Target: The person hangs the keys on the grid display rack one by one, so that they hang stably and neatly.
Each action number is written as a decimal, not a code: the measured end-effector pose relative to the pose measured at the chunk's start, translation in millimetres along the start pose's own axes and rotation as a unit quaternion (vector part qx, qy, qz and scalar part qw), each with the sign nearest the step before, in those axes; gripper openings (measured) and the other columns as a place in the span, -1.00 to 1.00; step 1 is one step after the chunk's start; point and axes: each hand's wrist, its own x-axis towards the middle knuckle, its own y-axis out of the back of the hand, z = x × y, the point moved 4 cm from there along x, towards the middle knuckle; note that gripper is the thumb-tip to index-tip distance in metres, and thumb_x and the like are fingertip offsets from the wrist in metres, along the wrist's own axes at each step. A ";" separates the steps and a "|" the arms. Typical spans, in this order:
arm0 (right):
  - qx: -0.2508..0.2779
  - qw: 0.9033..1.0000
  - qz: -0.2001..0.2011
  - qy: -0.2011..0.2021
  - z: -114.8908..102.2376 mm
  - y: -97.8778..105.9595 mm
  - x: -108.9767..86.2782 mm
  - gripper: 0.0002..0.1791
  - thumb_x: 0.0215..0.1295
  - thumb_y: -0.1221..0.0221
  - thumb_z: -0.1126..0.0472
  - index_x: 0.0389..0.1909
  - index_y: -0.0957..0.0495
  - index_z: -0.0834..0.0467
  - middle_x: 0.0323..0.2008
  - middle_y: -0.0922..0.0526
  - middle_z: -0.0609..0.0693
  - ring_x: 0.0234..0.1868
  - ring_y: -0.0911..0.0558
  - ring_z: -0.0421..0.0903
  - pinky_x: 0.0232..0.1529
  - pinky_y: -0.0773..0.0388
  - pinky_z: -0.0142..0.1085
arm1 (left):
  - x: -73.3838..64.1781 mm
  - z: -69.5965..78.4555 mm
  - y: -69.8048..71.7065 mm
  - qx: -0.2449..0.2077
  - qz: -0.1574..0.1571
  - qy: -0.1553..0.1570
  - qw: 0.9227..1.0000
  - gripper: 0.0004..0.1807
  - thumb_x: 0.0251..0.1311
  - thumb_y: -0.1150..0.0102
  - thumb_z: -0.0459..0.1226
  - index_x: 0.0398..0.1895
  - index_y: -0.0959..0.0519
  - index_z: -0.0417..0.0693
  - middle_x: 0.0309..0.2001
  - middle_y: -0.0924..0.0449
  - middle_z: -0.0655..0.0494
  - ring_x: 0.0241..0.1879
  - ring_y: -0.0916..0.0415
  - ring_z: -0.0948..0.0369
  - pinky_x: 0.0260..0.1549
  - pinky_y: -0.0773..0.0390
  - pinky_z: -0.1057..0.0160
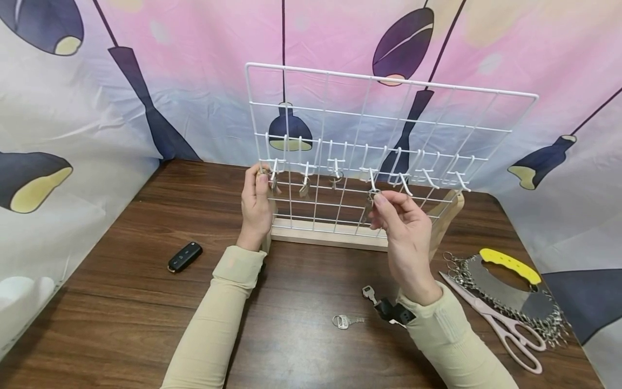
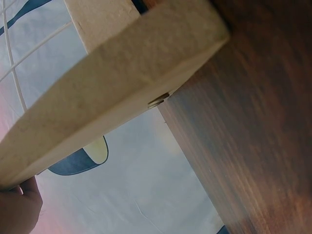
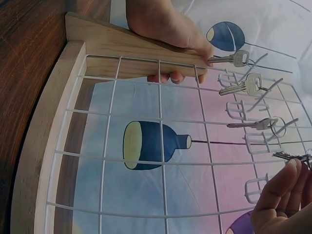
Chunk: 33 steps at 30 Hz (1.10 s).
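Key [image 1: 366, 209] hangs just L of R fingers [image 1: 387, 209], ring [image 1: 373, 192] pinched nr. hook [image 1: 372, 180].

A thick wooden bar [image 2: 117, 83] fills the middle of my left wrist feed, slanting from the lower left to a blunt end at the upper right. In the lower left corner I have part of the left hand [image 2: 19, 208], touching the bar's lower edge; the frame cuts off the rest. Near the blunt end I spot a slot [image 2: 158, 100] in the bar's narrow face, too small to read further. Above the bar I get a second wooden piece [image 2: 101, 20] and two crossing white wires [image 2: 13, 67]. Brown wood-grain tabletop [image 2: 258, 126] takes the right side, and below the bar is a pale backdrop [image 2: 141, 170] with a blue and yellow lamp shape [image 2: 73, 165]
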 end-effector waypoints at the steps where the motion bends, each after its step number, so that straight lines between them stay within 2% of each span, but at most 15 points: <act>1: -0.002 1.000 0.000 -0.001 0.2 0.1 0.1 -0.94 0.30 -0.23 0.34 -0.26 -0.59 0.27 -0.46 -0.59 0.00 -0.48 -0.58 -0.16 -0.48 -0.55 -0.39 | 0.0 0.3 0.0 0.000 0.001 0.000 1.000 -0.66 0.50 0.29 -0.28 0.04 -0.25 -0.47 -0.24 -0.37 0.11 -0.35 -0.32 0.12 -0.37 -0.47 0.36; 9: -0.003 1.000 0.000 -0.002 0.2 0.7 0.7 -0.96 0.31 -0.21 0.34 -0.27 -0.59 0.25 -0.45 -0.58 0.00 -0.47 -0.57 -0.16 -0.47 -0.55 -0.39 | -0.9 1.0 0.0 0.002 0.002 0.005 1.000 -0.61 0.51 0.28 -0.25 0.04 -0.21 -0.53 -0.24 -0.37 0.13 -0.37 -0.36 0.27 -0.37 -0.47 0.37; 17: 0.001 1.000 0.002 -0.009 1.0 0.6 0.1 -0.97 0.31 -0.21 0.35 -0.27 -0.60 0.23 -0.43 -0.61 0.03 -0.46 -0.61 -0.15 -0.47 -0.55 -0.40 | -0.9 -0.1 0.9 0.017 -0.001 0.007 1.000 -0.58 0.52 0.28 -0.20 0.04 -0.24 -0.50 -0.23 -0.38 0.15 -0.35 -0.37 0.27 -0.36 -0.48 0.37; 24: 0.000 1.000 -0.002 -0.020 4.0 3.2 -1.1 -0.97 0.31 -0.20 0.37 -0.26 -0.58 0.24 -0.42 -0.61 0.04 -0.47 -0.60 -0.14 -0.49 -0.54 -0.40 | -1.3 -0.3 0.7 0.009 0.004 0.009 1.000 -0.58 0.51 0.29 -0.25 0.05 -0.18 -0.58 -0.22 -0.38 0.15 -0.33 -0.37 0.27 -0.35 -0.48 0.37; 29: -0.045 0.998 -0.018 -0.041 7.3 10.4 -3.2 -0.94 0.31 -0.22 0.34 -0.25 -0.56 0.26 -0.44 -0.60 0.04 -0.46 -0.58 -0.13 -0.48 -0.56 -0.38 | -1.1 0.1 0.4 0.008 0.002 0.009 1.000 -0.57 0.51 0.29 -0.24 0.05 -0.19 -0.57 -0.22 -0.37 0.15 -0.33 -0.37 0.30 -0.35 -0.48 0.38; 33: -0.117 0.990 -0.040 -0.070 11.6 19.4 -5.4 -0.87 0.30 -0.24 0.28 -0.25 -0.55 0.27 -0.49 -0.59 0.03 -0.46 -0.57 -0.14 -0.45 -0.57 -0.36 | -0.7 -0.3 0.9 0.006 0.002 0.008 1.000 -0.61 0.52 0.28 -0.22 0.03 -0.25 -0.49 -0.23 -0.36 0.14 -0.33 -0.35 0.27 -0.36 -0.48 0.38</act>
